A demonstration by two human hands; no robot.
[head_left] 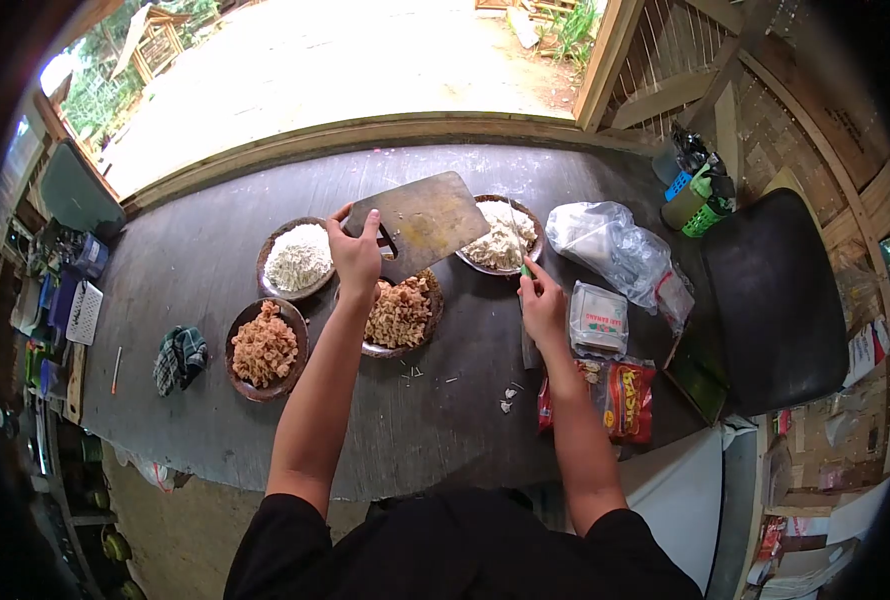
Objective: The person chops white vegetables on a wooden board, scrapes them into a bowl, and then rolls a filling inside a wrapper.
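My left hand (357,252) grips a worn cutting board (420,218) by its slotted handle end, tilted above the table. My right hand (542,300) is closed round the green handle of a knife (518,240), whose thin blade points up and away across a bowl of pale, floury pieces (505,235). Below the board, partly hidden by my left forearm, is a bowl of brown curly pieces (400,315). To the left stand a bowl of white powder (298,258) and a bowl of orange-brown curly pieces (265,345).
Right of my right hand lie a clear plastic bag (610,245), a wrapped white pack (598,318) and a red packet (629,400). Small white scraps (508,402) dot the dark table (435,430). A checked cloth (180,360) and a pen-like stick (116,370) lie left; a dark chair (775,300) stands right.
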